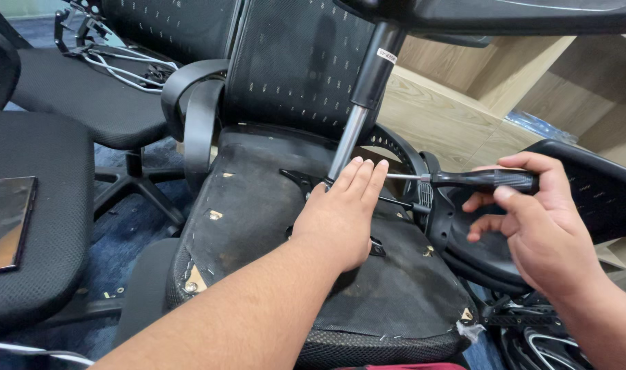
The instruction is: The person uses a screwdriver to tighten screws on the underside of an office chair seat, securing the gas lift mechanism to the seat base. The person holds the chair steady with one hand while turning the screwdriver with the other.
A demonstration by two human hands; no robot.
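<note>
An office chair lies turned over, the black fabric underside of its seat (258, 226) facing up. A gas lift cylinder (362, 96) rises from the mechanism at the seat's middle. My left hand (340, 216) rests flat on that mechanism at the cylinder's base, fingers together and holding nothing. My right hand (539, 219) grips a black-handled screwdriver (484, 180), its metal shaft pointing left toward the cylinder base and ending just behind my left fingertips. The screw or part under the tip is hidden by my left hand.
A curved black armrest (193, 116) hangs at the seat's left, another (436, 219) at its right. More black mesh chairs stand behind and to the left, one with a dark flat tablet-like slab (5, 223) on its seat. Wooden panels (464, 116) lie at the back right.
</note>
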